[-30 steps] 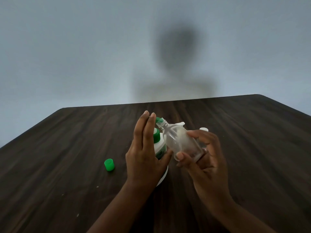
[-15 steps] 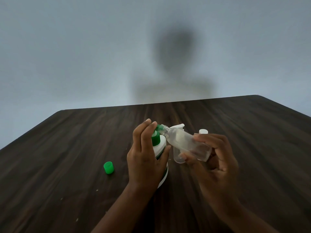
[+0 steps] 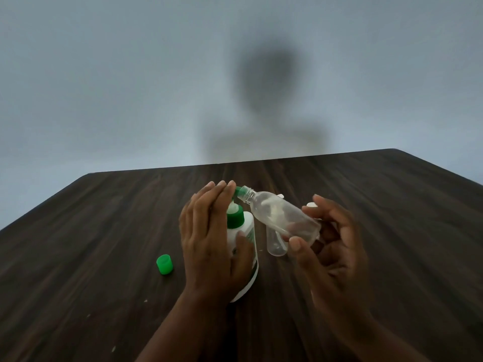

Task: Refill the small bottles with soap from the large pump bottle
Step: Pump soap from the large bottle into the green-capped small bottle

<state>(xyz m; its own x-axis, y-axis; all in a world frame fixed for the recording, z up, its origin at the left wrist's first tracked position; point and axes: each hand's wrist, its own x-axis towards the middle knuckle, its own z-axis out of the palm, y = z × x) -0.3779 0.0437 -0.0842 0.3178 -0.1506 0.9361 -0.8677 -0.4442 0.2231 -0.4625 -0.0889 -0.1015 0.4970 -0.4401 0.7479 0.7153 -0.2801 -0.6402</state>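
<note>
The right hand, pinching the small bottle by its base, has tipped it flatter, its mouth now at the spout of the pump bottle standing mid-way across the table. The left hand lays straight, closed fingers on the pump head, so pumping can likely begin.

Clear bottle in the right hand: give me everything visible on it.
The clear bottle is small, see-through, plastic by the look, uncapped with a threaded neck. It looks nearly empty. It is off the table, tilted, mouth up and left at the green pump spout, base low and right. The right hand pinches it near the base, thumb below, fingers above.
</note>
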